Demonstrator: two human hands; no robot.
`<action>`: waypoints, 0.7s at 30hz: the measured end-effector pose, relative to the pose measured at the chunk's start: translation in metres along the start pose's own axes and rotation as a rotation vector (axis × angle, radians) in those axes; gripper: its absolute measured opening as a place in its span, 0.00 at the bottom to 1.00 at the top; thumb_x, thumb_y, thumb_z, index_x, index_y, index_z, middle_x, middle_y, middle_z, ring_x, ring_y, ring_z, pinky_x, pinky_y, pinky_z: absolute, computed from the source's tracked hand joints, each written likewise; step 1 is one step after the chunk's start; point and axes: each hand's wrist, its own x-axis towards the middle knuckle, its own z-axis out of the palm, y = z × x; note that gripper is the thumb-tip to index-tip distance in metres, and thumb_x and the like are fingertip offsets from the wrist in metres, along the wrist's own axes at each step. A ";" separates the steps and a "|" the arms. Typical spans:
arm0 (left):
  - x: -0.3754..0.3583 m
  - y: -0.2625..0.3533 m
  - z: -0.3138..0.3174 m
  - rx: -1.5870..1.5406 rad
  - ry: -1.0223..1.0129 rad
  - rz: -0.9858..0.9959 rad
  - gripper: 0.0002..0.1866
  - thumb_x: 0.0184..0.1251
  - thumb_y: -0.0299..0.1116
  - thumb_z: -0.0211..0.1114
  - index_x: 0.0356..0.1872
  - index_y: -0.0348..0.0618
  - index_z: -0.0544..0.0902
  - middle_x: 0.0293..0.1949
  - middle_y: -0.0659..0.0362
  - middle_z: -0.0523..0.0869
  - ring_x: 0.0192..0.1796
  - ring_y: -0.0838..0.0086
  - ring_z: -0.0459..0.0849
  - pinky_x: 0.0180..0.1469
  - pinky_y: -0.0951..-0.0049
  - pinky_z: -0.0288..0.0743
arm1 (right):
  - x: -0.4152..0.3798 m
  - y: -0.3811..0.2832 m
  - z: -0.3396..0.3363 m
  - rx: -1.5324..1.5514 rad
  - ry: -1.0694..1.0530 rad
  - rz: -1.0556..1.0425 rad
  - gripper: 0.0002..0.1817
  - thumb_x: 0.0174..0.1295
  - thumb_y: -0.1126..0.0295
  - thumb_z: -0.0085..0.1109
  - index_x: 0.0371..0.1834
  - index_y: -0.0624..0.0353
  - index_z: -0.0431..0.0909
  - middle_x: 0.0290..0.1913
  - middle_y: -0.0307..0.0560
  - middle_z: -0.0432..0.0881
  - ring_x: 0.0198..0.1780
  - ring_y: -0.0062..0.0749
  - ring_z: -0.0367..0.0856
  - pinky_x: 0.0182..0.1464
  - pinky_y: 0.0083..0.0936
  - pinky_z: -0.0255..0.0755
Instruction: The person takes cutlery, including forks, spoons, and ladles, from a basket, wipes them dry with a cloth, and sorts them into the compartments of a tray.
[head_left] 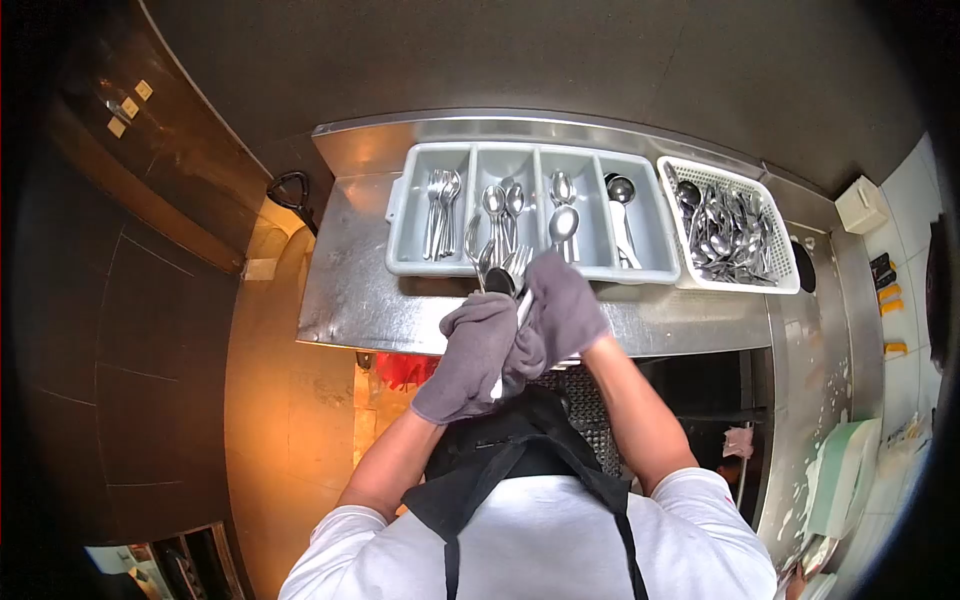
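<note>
Both hands wear purple-grey cloth gloves and meet just in front of a grey four-compartment cutlery tray (398,230). My left hand (478,345) is closed around a bunch of cutlery, with fork and spoon heads sticking up from it. Beside it, my right hand (562,308) is closed on a spoon (563,226) whose bowl points up over the tray's third compartment. Forks (436,212) lie in the leftmost compartment and spoons (493,201) in the second. More spoons (562,186) are in the third. The rightmost holds larger white-handled utensils (622,222).
A white perforated basket (683,270) full of mixed cutlery stands right of the tray on the steel counter (345,300). The counter's raised back edge runs behind them. A green and white object (842,480) lies at the right, below orange-handled items (890,300) by the wall.
</note>
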 end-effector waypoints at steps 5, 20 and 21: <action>0.008 0.008 -0.005 0.153 -0.184 -0.004 0.08 0.53 0.34 0.53 0.23 0.40 0.70 0.22 0.54 0.73 0.25 0.67 0.78 0.29 0.71 0.74 | 0.021 -0.010 -0.030 0.071 -0.178 0.410 0.16 0.62 0.61 0.55 0.35 0.66 0.71 0.35 0.64 0.79 0.45 0.59 0.80 0.47 0.46 0.74; -0.013 0.014 0.002 0.401 -0.205 -0.064 0.06 0.55 0.28 0.60 0.32 0.36 0.79 0.35 0.48 0.80 0.38 0.58 0.82 0.40 0.65 0.76 | 0.011 0.003 0.009 -0.295 0.273 0.222 0.10 0.55 0.64 0.55 0.37 0.56 0.74 0.35 0.54 0.76 0.40 0.55 0.75 0.40 0.41 0.69; -0.014 0.024 -0.004 0.367 -0.075 0.011 0.06 0.55 0.28 0.60 0.33 0.36 0.79 0.35 0.48 0.81 0.37 0.58 0.83 0.40 0.64 0.77 | 0.010 0.000 0.012 -0.252 0.298 0.270 0.09 0.57 0.65 0.54 0.38 0.56 0.73 0.36 0.54 0.76 0.41 0.54 0.75 0.40 0.41 0.69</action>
